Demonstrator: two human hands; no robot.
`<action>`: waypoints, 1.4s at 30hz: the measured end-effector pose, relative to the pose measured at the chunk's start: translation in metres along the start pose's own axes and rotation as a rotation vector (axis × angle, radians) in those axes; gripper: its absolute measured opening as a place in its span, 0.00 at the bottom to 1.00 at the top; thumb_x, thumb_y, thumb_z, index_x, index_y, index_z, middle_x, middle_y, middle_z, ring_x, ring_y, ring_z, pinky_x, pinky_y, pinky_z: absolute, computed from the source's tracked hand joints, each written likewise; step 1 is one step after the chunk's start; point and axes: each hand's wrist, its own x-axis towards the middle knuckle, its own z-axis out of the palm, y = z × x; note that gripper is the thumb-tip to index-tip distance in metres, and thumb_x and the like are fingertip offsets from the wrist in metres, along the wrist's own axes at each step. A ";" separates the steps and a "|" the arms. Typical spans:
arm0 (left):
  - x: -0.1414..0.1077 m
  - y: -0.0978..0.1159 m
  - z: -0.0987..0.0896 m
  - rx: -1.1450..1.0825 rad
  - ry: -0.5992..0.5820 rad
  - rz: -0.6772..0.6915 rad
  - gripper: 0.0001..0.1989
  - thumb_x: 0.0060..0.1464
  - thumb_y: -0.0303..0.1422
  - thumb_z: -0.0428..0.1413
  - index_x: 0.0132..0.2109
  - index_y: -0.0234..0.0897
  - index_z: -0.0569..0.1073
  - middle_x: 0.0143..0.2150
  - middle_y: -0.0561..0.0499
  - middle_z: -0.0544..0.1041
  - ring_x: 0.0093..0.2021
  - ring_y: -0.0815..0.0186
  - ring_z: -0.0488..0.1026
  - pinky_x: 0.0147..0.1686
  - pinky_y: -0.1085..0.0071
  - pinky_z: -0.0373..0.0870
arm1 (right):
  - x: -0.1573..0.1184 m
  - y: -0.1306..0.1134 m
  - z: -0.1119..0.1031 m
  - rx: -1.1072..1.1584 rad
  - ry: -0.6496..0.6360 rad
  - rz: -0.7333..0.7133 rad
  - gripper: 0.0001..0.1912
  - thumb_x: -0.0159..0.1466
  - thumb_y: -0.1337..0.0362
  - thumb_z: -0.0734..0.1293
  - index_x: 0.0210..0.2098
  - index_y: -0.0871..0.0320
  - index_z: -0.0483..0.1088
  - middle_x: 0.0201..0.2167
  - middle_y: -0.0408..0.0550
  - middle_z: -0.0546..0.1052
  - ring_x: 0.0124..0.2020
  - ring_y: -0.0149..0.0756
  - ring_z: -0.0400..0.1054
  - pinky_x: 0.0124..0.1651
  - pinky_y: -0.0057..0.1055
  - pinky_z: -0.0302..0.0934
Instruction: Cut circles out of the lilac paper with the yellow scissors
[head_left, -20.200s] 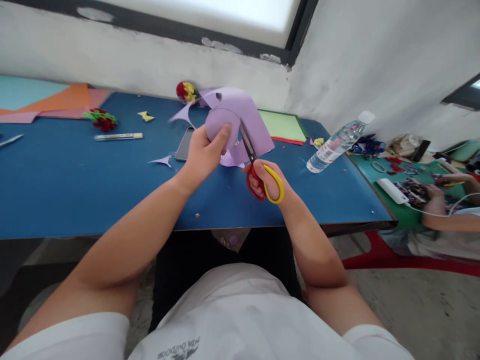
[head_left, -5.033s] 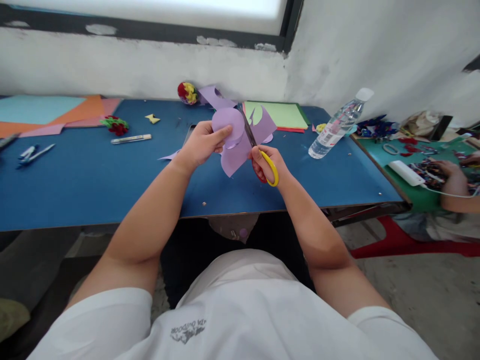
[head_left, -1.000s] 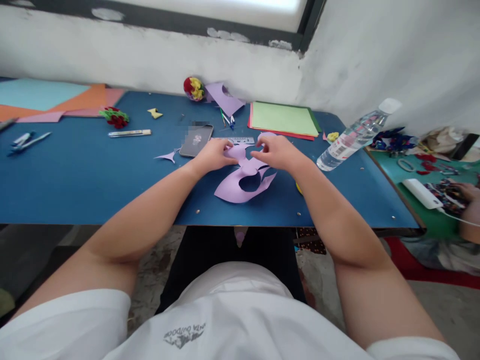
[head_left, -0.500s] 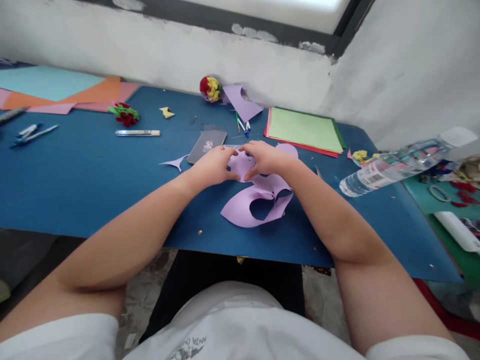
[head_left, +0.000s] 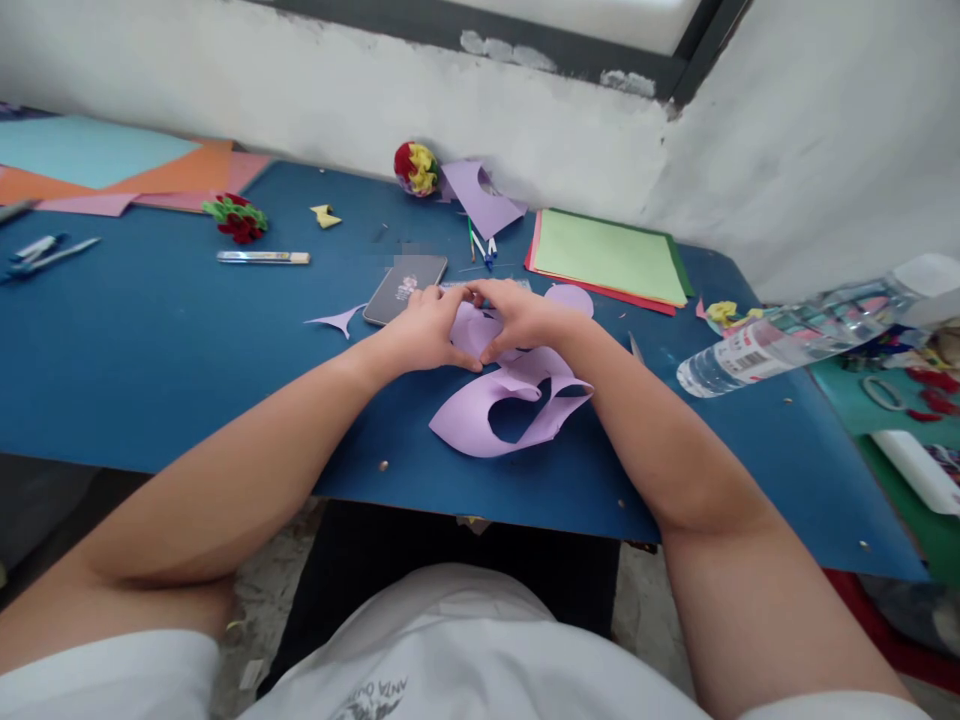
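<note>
My left hand (head_left: 429,330) and my right hand (head_left: 523,318) meet over the table, thumbs and fingers curled around the edges of a cut purple paper piece (head_left: 472,331). Its outline is partly hidden by my fingers. Just below my hands lies a curling purple paper scrap (head_left: 457,415) with round holes cut out of it. A round purple paper disc (head_left: 571,298) shows behind my right wrist. Beside my left hand rests a dark phone (head_left: 405,288), with a small pointed purple offcut (head_left: 337,320) to its left.
On the blue table (head_left: 187,360) are a stack of coloured paper (head_left: 607,255), a red and yellow paper ball (head_left: 415,168), a red and green paper flower (head_left: 238,217) and a cutter-like stick (head_left: 263,258). A tilted water bottle (head_left: 742,360) stands at right, near scissors (head_left: 635,348).
My fingertips have drawn closer together at the top of the purple paper piece. The holed scrap has shifted slightly, and the whole view has moved a little.
</note>
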 end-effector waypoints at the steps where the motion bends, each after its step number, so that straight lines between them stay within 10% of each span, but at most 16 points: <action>1: 0.001 0.000 0.000 -0.017 0.006 0.006 0.60 0.51 0.53 0.83 0.85 0.41 0.72 0.81 0.29 0.79 0.82 0.27 0.74 0.84 0.33 0.67 | 0.000 0.000 0.000 0.011 0.000 -0.012 0.57 0.53 0.62 0.92 0.79 0.46 0.75 0.77 0.58 0.81 0.81 0.68 0.72 0.84 0.66 0.68; 9: -0.003 0.005 -0.017 -0.116 -0.046 -0.030 0.56 0.48 0.42 0.83 0.82 0.38 0.77 0.70 0.35 0.88 0.65 0.38 0.87 0.68 0.49 0.82 | 0.010 -0.001 0.008 0.023 0.008 -0.043 0.55 0.54 0.61 0.91 0.78 0.47 0.74 0.76 0.57 0.81 0.78 0.67 0.71 0.85 0.66 0.66; 23: -0.003 -0.012 -0.025 0.176 -0.039 -0.202 0.54 0.51 0.57 0.83 0.80 0.44 0.81 0.73 0.33 0.79 0.82 0.19 0.69 0.82 0.36 0.68 | 0.013 -0.014 0.005 0.037 -0.039 0.061 0.53 0.57 0.65 0.91 0.79 0.46 0.77 0.66 0.53 0.84 0.65 0.60 0.82 0.72 0.57 0.80; 34: -0.001 -0.017 -0.034 0.178 -0.120 -0.145 0.39 0.52 0.52 0.82 0.69 0.48 0.90 0.60 0.39 0.81 0.75 0.29 0.76 0.79 0.42 0.74 | 0.007 -0.022 0.010 -0.109 -0.037 -0.019 0.47 0.60 0.64 0.90 0.77 0.50 0.81 0.74 0.59 0.84 0.79 0.67 0.75 0.84 0.60 0.69; 42: -0.003 -0.011 -0.047 0.219 -0.159 -0.162 0.34 0.53 0.45 0.81 0.67 0.45 0.90 0.57 0.41 0.84 0.67 0.35 0.83 0.69 0.48 0.79 | 0.000 -0.028 0.006 -0.030 -0.079 0.024 0.41 0.61 0.64 0.87 0.71 0.45 0.79 0.73 0.52 0.86 0.72 0.65 0.80 0.75 0.58 0.77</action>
